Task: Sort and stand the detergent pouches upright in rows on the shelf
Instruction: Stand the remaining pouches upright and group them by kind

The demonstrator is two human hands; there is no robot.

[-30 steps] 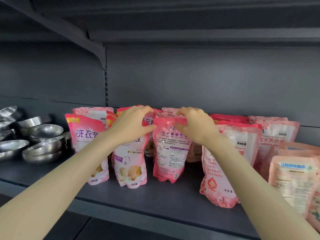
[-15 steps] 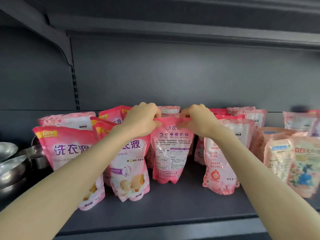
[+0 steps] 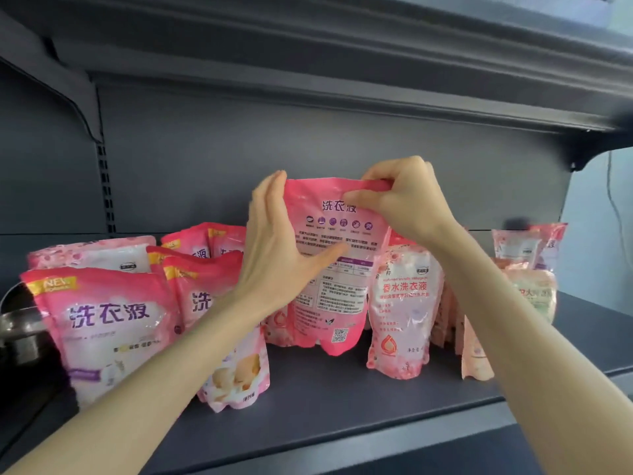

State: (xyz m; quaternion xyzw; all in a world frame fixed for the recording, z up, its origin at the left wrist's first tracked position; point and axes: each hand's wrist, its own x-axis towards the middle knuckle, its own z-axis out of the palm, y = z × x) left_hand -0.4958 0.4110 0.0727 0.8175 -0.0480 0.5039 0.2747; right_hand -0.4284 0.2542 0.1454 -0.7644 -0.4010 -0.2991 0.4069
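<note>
Lifted pink pouch (image 3: 337,269) above neighbouring pouches (image 3: 404,303) since earlier frame; held it over shelf (image 3: 342,399), long axis vertical. Pinched top right corner with right hand (image 3: 407,200); braced left edge with left hand (image 3: 274,248), fingers straight.

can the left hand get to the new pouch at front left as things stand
Probably yes. The left hand steadies the held pouch with straight fingers, while the right hand pinches its top. The pouch with the NEW badge stands at the front left of the shelf, nothing in front of it.
</note>
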